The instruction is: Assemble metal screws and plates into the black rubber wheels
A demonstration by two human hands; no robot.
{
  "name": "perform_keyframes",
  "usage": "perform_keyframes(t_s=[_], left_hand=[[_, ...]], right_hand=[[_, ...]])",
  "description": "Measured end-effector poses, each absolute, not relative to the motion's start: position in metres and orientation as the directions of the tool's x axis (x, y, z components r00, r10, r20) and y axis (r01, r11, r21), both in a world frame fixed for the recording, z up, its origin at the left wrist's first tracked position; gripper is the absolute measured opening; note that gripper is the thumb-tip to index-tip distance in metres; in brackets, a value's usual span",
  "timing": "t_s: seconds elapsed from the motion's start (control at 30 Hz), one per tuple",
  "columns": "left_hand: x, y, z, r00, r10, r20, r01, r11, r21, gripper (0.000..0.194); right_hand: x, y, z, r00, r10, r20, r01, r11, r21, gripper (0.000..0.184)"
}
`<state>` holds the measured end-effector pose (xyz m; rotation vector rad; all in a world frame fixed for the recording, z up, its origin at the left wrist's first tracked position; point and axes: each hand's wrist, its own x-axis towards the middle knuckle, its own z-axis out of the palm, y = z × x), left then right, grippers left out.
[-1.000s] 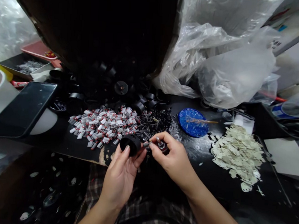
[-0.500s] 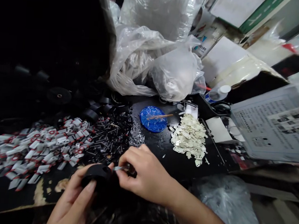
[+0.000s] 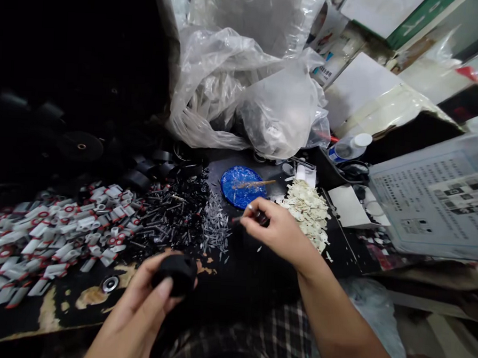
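Observation:
In my left hand [image 3: 144,302] is a black round plastic cup [image 3: 176,274], gripped between thumb and fingers at the front of the bench. My right hand [image 3: 270,226] is raised by the blue lid [image 3: 242,187], closed around a small dark tool [image 3: 261,217] with a shiny metal end. Its exact kind is partly hidden by the fingers. A thin dark reddish tip pokes out from the pinched thumb and forefinger. Below and left of this hand is a pile of small grey slivers [image 3: 216,226]. Black screws and springs [image 3: 173,218] lie beside them.
Grey sleeves with red rings [image 3: 67,239] are heaped at left, near a small metal-rimmed ring [image 3: 110,284]. Pale flat plates [image 3: 309,209] are piled at right. Plastic bags [image 3: 243,88] stand behind, and a bottle [image 3: 350,147] stands at the back right.
My right hand has moved away from the black cup, up and right towards the blue lid. The left hand keeps the cup. The view has swung right since the first frame.

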<state>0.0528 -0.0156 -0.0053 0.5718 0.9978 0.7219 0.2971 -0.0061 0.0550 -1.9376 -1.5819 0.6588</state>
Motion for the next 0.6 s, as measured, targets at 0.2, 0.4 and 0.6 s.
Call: perform_keyframes(t_s=[0.2, 0.4, 0.6], left_hand=[[0.085, -0.004, 0.013, 0.357, 0.798, -0.486, -0.463, 0.603, 0.65, 0.027], [0.078, -0.012, 0.008, 0.324, 0.801, -0.503, -0.444, 0.598, 0.667, 0.028], [0.062, -0.007, -0.008, 0.258, 0.803, -0.538, -0.305, 0.596, 0.743, 0.039]], right_hand=[[0.258, -0.02, 0.054, 0.028, 0.997, -0.074, 0.619, -0.075, -0.782, 0.005], [0.247, -0.027, 0.049, 0.05, 0.998, -0.031, 0.674, -0.056, -0.737, 0.005], [0.275, -0.024, 0.056, 0.106, 0.99, 0.098, 0.816, -0.031, -0.577, 0.006]])
